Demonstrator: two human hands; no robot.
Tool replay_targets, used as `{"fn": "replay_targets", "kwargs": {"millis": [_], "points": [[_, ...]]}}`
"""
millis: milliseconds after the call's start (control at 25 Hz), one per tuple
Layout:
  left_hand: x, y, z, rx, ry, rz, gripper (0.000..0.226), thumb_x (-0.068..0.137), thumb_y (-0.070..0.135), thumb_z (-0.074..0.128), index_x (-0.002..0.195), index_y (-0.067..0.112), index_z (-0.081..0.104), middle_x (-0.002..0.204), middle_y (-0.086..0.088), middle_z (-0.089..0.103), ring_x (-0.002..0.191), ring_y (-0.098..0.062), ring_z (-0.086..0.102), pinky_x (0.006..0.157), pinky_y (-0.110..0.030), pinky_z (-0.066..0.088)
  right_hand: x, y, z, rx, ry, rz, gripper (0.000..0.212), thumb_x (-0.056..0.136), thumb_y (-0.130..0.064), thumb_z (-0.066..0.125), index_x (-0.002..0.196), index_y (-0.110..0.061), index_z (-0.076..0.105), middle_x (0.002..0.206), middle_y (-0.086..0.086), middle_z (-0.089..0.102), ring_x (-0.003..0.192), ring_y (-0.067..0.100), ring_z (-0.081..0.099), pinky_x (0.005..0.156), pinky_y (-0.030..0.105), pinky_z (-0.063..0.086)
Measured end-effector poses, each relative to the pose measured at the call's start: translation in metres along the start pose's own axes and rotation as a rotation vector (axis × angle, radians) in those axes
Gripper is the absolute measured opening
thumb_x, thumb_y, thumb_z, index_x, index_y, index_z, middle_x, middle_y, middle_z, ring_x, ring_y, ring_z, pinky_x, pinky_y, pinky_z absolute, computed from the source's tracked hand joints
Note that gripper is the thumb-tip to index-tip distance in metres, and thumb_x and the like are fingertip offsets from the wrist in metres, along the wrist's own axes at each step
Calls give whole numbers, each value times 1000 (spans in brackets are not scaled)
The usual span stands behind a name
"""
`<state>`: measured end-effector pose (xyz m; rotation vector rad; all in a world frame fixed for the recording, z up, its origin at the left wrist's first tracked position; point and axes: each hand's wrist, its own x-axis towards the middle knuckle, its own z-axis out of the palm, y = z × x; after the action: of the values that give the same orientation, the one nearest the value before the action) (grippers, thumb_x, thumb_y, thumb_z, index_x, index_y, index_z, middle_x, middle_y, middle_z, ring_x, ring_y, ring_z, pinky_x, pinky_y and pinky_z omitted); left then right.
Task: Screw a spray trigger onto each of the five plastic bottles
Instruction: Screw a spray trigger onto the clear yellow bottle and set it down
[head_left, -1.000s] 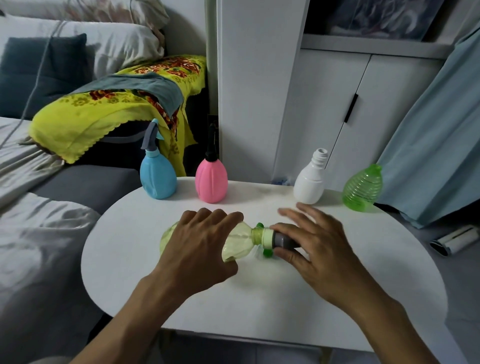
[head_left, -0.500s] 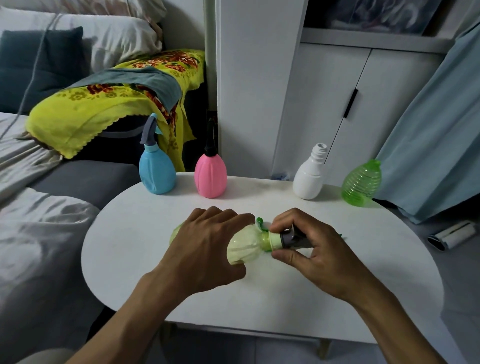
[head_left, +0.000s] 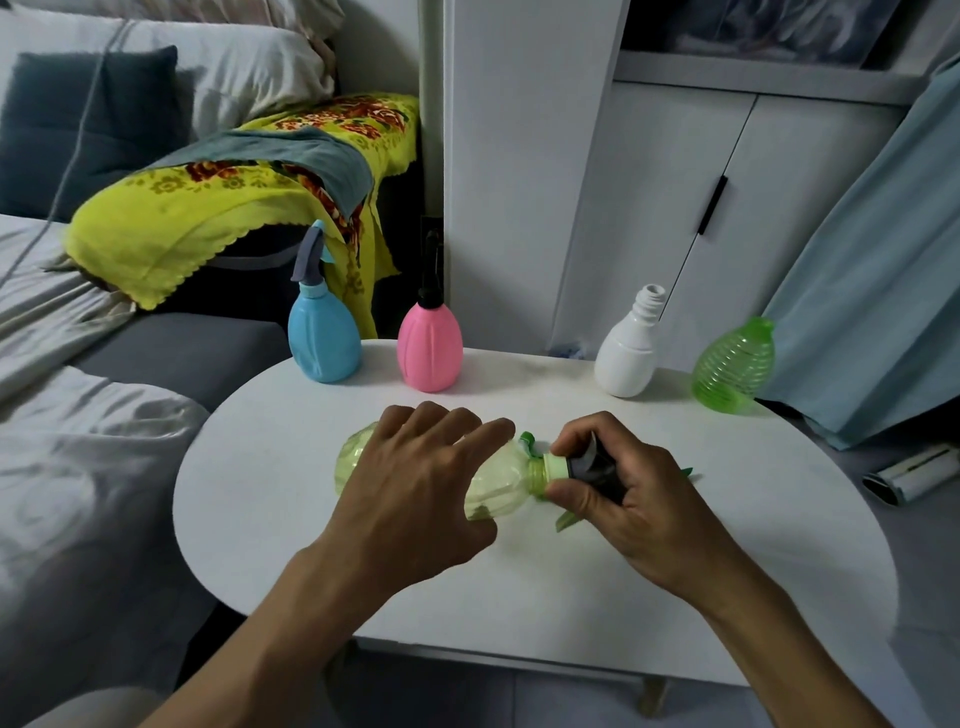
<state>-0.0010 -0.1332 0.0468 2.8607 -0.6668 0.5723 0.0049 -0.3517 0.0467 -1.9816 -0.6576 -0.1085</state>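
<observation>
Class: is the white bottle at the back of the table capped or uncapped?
Uncapped. The white bottle stands upright on the table with its threaded neck bare and no spray trigger fitted.

No readable text anywhere in my view.

I can find no lettering, label, brand, number or sign on any surface I can make out: the pale yellow-green translucent plastic bottle (head_left: 493, 480) lying on the round white desk (head_left: 675, 571) shows plain plastic, and the blue plastic bottle (head_left: 323, 338), the pink plastic bottle (head_left: 429, 348), the white plastic bottle (head_left: 626, 353) and the ribbed green translucent bottle (head_left: 732, 369) standing at the far edge are equally unmarked. The yellow floral cloth (head_left: 208, 208) carries only a flower pattern, and the white cupboard doors (head_left: 779, 208) are blank.
</observation>
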Motion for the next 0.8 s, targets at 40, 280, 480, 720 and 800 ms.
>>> {"fn": "replay_targets", "kwargs": {"millis": [40, 280, 480, 720, 800], "points": [[0, 2, 0, 16, 11, 2, 72, 55, 42, 81, 122, 24, 62, 102, 1, 71, 87, -28, 64, 78, -41, 50, 0, -1, -1, -9, 0, -3, 27, 84, -53, 65, 99, -33, 54, 88, -21, 63, 76, 10, 66, 65, 32, 61], [5, -2, -6, 0, -18, 3, 72, 55, 44, 77, 123, 28, 61, 99, 5, 71, 85, -25, 63, 77, -39, 49, -3, -4, 1, -246, 29, -166, 22, 85, -40, 69, 96, -31, 53, 101, -14, 61, 91, 11, 59, 74, 45, 54], [3, 5, -4, -88, -30, -64, 73, 55, 49, 72, 124, 31, 58, 98, 7, 70, 84, -23, 61, 77, -36, 47, -1, -6, -2, -290, 53, -173, 24, 81, -28, 76, 95, -20, 59, 99, -7, 67, 87, 15, 60, 70, 47, 54], [1, 0, -5, 1, -26, 1, 72, 54, 44, 80, 122, 27, 63, 97, 4, 72, 82, -25, 63, 75, -38, 49, -2, -6, -1, -216, -2, -111, 30, 78, -23, 80, 92, -33, 56, 104, -11, 66, 90, 13, 63, 77, 41, 54], [2, 3, -5, -30, 2, -22, 71, 55, 44, 78, 122, 27, 62, 97, 4, 71, 82, -25, 63, 75, -39, 49, -1, -4, -1, -82, 36, -50, 30, 78, -23, 81, 93, -32, 57, 101, -8, 70, 93, 17, 68, 79, 40, 59]]}}
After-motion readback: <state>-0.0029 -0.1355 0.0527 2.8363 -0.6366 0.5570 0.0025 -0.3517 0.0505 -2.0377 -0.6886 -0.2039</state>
